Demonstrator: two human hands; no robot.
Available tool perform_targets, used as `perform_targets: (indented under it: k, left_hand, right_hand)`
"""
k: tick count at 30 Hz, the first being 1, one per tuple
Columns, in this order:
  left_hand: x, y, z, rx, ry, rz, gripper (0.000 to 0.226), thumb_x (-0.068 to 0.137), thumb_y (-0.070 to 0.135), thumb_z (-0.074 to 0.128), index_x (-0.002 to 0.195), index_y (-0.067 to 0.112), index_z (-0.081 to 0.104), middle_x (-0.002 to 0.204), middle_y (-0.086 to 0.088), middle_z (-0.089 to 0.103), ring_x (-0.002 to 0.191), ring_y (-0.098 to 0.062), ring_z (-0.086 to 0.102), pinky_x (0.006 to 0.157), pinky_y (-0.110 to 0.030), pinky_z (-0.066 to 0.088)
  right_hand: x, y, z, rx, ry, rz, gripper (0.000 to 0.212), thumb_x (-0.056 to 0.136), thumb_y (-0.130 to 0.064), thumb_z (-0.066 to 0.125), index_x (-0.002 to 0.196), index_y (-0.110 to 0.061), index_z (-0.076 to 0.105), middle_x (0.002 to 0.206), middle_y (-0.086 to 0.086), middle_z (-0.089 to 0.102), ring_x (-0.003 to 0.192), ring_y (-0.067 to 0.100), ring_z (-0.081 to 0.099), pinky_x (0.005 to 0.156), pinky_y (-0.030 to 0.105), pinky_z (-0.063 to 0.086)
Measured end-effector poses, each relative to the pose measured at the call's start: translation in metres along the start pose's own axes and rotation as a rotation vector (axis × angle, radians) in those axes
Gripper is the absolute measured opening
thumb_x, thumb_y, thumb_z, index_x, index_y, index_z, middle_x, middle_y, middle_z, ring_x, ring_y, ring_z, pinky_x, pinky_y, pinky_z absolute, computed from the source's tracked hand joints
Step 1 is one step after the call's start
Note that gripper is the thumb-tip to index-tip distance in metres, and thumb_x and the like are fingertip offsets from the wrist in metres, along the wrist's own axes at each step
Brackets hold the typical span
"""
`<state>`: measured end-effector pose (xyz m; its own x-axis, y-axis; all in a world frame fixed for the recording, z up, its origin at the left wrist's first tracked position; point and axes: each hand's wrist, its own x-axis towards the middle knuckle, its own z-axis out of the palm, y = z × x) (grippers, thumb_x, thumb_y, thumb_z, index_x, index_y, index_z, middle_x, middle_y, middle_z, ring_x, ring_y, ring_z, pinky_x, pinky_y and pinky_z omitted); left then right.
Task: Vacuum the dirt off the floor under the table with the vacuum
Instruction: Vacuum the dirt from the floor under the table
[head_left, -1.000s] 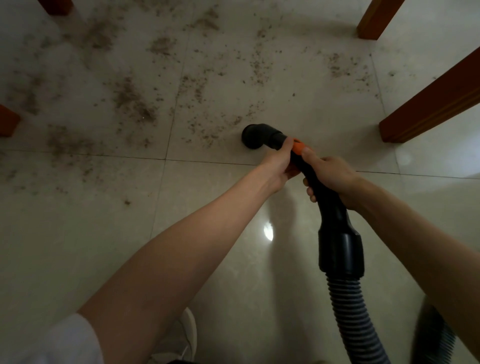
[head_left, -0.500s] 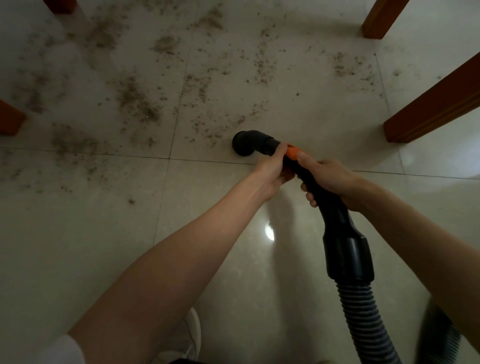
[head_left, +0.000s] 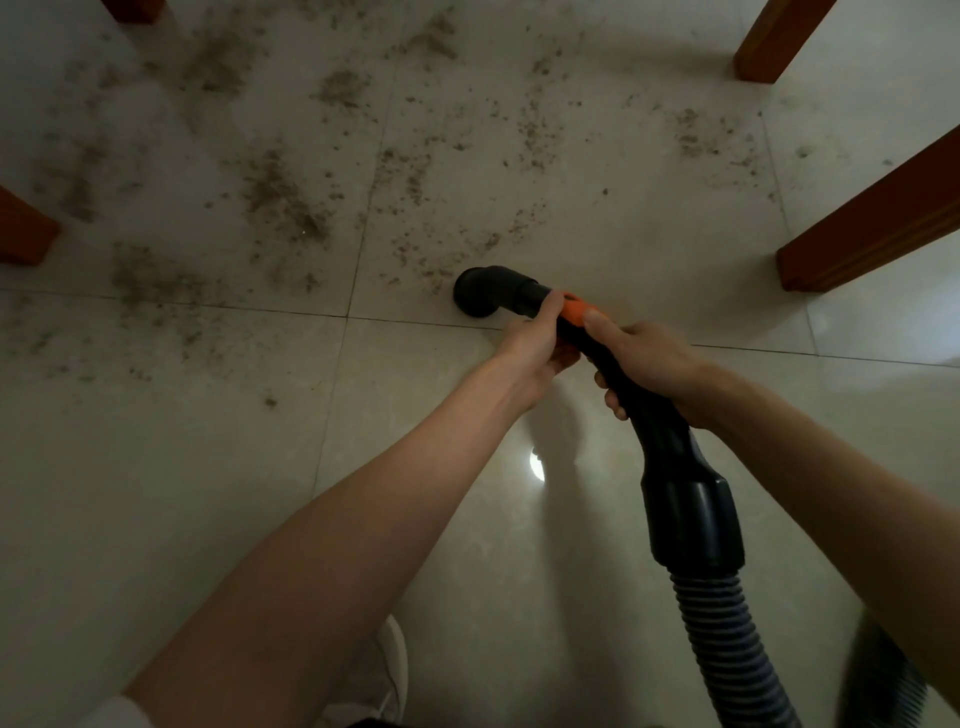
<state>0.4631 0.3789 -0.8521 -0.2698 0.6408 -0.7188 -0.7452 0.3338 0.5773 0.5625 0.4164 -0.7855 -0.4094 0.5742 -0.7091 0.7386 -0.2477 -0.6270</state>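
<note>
A black vacuum wand (head_left: 670, 447) with an orange button (head_left: 576, 312) runs from a ribbed grey hose (head_left: 727, 649) at the lower right to a round black nozzle (head_left: 480, 299) on the pale tiled floor. My left hand (head_left: 535, 340) grips the wand just behind the nozzle. My right hand (head_left: 649, 364) grips the wand further back, thumb by the orange button. Brown dirt (head_left: 280, 202) lies scattered across the tiles beyond and left of the nozzle, the nearest crumbs (head_left: 441, 273) just ahead of it.
Reddish-brown wooden table legs stand at the far right (head_left: 779, 41), right (head_left: 872, 223), left edge (head_left: 23, 234) and top left (head_left: 135, 10). A white shoe (head_left: 389, 670) shows at the bottom. A tile joint (head_left: 208, 306) crosses the floor near the nozzle.
The nozzle has slid left along the floor, closer to the dirt near the tile joint. Both hands keep their grip on the wand.
</note>
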Motion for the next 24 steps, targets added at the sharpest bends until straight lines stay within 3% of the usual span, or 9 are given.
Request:
perform_targets:
  k: [5, 18, 24]
  left_hand:
    - [0.008, 0.01, -0.003, -0.019, 0.013, 0.02, 0.023, 0.097, 0.028, 0.049, 0.1, 0.006, 0.055, 0.092, -0.011, 0.062, 0.091, -0.022, 0.061, 0.08, -0.03, 0.052]
    - [0.02, 0.019, -0.019, 0.051, 0.039, 0.061, 0.029, 0.097, 0.033, 0.047, 0.109, 0.007, 0.053, 0.101, -0.012, 0.062, 0.103, -0.027, 0.06, 0.095, -0.037, 0.049]
    - [0.015, 0.017, -0.029, 0.021, 0.037, 0.067, 0.029, 0.097, 0.032, 0.047, 0.11, 0.007, 0.053, 0.096, -0.01, 0.063, 0.091, -0.022, 0.062, 0.08, -0.029, 0.051]
  right_hand:
    - [0.009, -0.008, 0.005, -0.011, 0.025, -0.021, 0.044, 0.098, -0.045, 0.043, 0.095, -0.002, 0.053, 0.067, 0.009, 0.052, 0.043, 0.014, 0.052, 0.04, 0.023, 0.045]
    - [0.02, -0.021, 0.016, 0.014, -0.012, -0.02, 0.046, 0.096, -0.047, 0.045, 0.095, -0.002, 0.052, 0.066, 0.008, 0.052, 0.042, 0.014, 0.052, 0.041, 0.024, 0.047]
    - [0.014, -0.025, 0.023, 0.024, -0.062, -0.007, 0.045, 0.098, -0.045, 0.043, 0.096, -0.001, 0.051, 0.066, 0.009, 0.049, 0.042, 0.013, 0.05, 0.039, 0.021, 0.047]
